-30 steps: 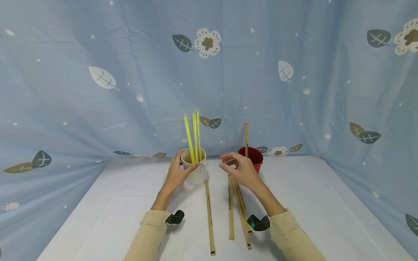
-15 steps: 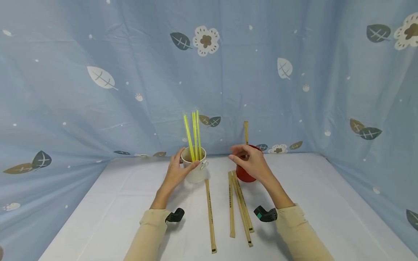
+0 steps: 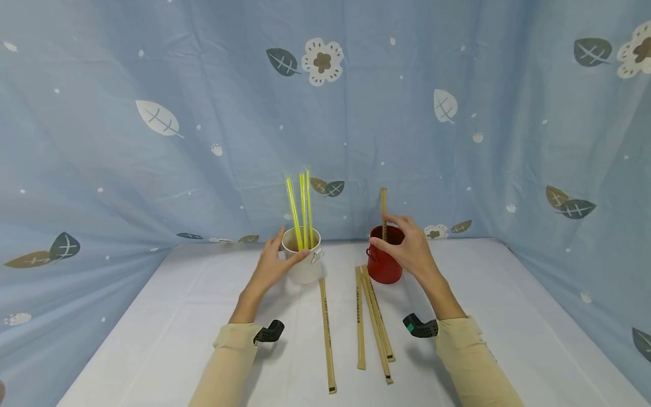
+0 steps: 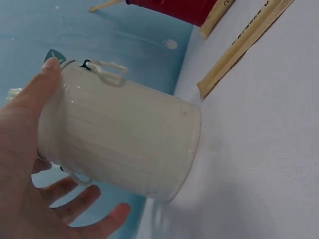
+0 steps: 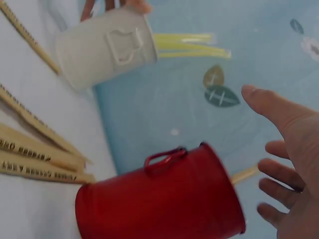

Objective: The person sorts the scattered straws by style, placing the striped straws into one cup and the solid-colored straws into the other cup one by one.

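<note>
A white metal bucket [image 3: 305,271] stands on the table, several yellow straws [image 3: 294,209] in clear wrappers upright inside. My left hand [image 3: 268,267] holds this bucket from its left side, the thumb [image 4: 42,82] along the rim and fingers behind. To the right is a red bucket [image 3: 382,267], with one brown paper-wrapped straw [image 3: 383,199] sticking up from it. My right hand [image 3: 413,250] is at the red bucket's rim, thumb and fingers spread apart around its mouth. In the right wrist view that hand grips nothing, and its thumb stands off the red bucket [image 5: 159,199].
On the white table in front of the buckets lie several brown paper-wrapped straws: a single one [image 3: 328,336] near the middle, another [image 3: 360,319] to its right, and a crossed pair [image 3: 377,328]. A blue patterned curtain [image 3: 224,85] hangs behind the table.
My right hand has moved rightward from between the buckets to the mouth of the red bucket, its thumb and fingers spreading. The left hand has stayed at the white bucket.
</note>
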Available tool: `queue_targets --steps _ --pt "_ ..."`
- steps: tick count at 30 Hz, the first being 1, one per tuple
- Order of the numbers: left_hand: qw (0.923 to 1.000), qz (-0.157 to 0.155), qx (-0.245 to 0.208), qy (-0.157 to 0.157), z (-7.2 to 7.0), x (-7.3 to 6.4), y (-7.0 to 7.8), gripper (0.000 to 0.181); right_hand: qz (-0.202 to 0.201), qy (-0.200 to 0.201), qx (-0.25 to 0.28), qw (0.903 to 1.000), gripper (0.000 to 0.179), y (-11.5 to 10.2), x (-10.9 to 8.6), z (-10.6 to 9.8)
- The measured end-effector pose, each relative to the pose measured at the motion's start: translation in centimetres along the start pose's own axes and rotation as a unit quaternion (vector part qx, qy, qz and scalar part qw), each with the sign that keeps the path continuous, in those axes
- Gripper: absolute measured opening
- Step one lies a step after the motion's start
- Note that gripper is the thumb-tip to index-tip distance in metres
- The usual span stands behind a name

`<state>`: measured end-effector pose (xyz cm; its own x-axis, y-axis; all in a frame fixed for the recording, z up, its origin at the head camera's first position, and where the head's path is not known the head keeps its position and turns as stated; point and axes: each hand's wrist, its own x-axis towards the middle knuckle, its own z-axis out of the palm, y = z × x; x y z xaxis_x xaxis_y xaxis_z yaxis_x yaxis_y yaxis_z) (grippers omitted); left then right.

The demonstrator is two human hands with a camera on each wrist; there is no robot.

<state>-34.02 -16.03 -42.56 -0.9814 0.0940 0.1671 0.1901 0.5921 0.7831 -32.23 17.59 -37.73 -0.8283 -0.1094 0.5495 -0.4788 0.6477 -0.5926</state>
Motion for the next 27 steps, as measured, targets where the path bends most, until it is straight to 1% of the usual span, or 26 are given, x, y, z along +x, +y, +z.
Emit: queue_targets --steps 3,5,8,10,12,13,15,17,18,20,23,25,27 --pt "0.9999 0.01 0.009 0.0 -0.4 0.0 0.4 0.105 0.017 -0.001 -0.025 0.9995 0.075 0.8 0.1 0.2" --pt "0.9996 0.023 0.012 0.009 -0.7 -0.1 0.8 0.101 0.03 -0.006 -0.032 0.999 0.082 1.2 0.1 0.2" --pt "0.9975 0.053 0.011 0.046 -1.4 -0.2 1.7 0.09 0.054 -0.022 -0.033 0.9978 0.093 1.8 0.1 0.4" --pt "0.9938 0.076 0.009 0.081 -1.8 -0.4 2.4 0.079 0.073 -0.035 -0.034 0.9961 0.099 2.3 0.0 0.5" --pt "0.9885 0.1 0.005 0.113 -2.1 -0.7 3.3 0.068 0.09 -0.05 -0.035 0.9941 0.104 2.7 -0.1 0.8" --pt "0.9858 0.113 -0.003 0.124 -2.2 -0.9 3.8 0.062 0.097 -0.055 -0.036 0.9931 0.106 3.0 -0.1 0.9" --pt "0.9823 0.134 -0.016 0.13 -2.3 -1.3 4.8 0.053 0.108 -0.063 -0.035 0.9915 0.108 3.4 -0.3 1.1" --pt "0.9818 0.15 -0.024 0.114 -2.1 -1.7 5.9 0.044 0.113 -0.066 -0.033 0.9908 0.11 3.7 -0.3 1.3" --pt "0.9824 0.157 -0.024 0.099 -1.9 -2.0 6.4 0.042 0.115 -0.066 -0.031 0.9907 0.11 3.8 -0.3 1.5" --pt "0.9844 0.166 -0.01 0.058 -1.4 -2.4 7.2 0.04 0.118 -0.063 -0.031 0.9906 0.111 4.0 -0.4 1.6" --pt "0.9872 0.155 0.033 -0.012 -0.4 -2.9 7.8 0.039 0.123 -0.06 -0.032 0.99 0.113 4.2 -0.3 1.8" --pt "0.9865 0.14 0.061 -0.06 0.3 -3.1 7.8 0.04 0.127 -0.061 -0.032 0.9895 0.114 4.3 -0.3 1.9" --pt "0.984 0.116 0.085 -0.105 0.9 -3.3 7.7 0.042 0.131 -0.063 -0.032 0.9888 0.115 4.4 -0.3 2.0"
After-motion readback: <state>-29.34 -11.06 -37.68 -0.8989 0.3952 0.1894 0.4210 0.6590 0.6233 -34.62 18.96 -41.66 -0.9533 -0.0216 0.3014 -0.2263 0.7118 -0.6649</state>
